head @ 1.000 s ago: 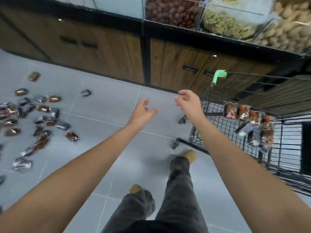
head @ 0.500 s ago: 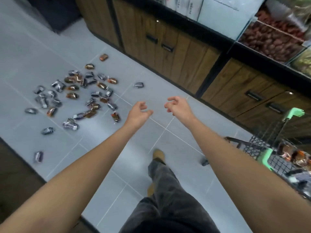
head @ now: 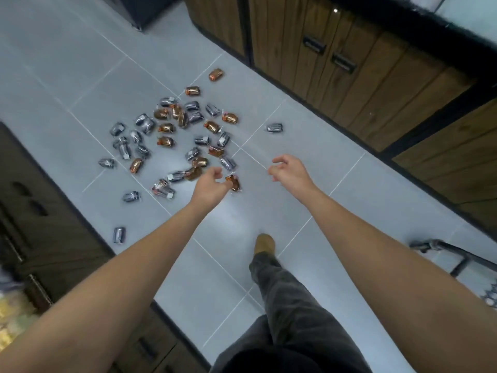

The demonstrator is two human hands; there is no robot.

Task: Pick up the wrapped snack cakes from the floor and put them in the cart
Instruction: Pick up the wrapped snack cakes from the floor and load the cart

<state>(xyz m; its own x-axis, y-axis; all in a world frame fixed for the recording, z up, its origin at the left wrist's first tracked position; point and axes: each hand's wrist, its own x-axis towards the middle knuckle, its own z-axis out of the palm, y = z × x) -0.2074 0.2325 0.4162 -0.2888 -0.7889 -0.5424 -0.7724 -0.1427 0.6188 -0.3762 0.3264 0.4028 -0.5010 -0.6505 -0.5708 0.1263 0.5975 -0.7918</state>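
Observation:
Several wrapped snack cakes, some orange (head: 166, 142) and some silver (head: 145, 122), lie scattered on the grey tile floor ahead of me on the left. One silver cake (head: 274, 127) lies apart to the right. My left hand (head: 211, 184) hangs above the near edge of the pile with loosely curled fingers, holding nothing; an orange cake (head: 234, 183) shows on the floor just beside it. My right hand (head: 289, 172) is stretched out over bare tile, fingers loosely curled and empty. Only the cart's lower frame (head: 457, 254) shows at the right edge.
Wooden cabinet doors (head: 363, 84) run along the aisle's far right side. A dark cabinet (head: 40, 211) borders the floor on the left. My leg and brown shoe (head: 265, 243) stand on the tiles between the arms.
The view has swung left from the cart to the pile of cakes, and the cart has slid almost out of frame. Both hands stay empty and now reach nearer the pile.

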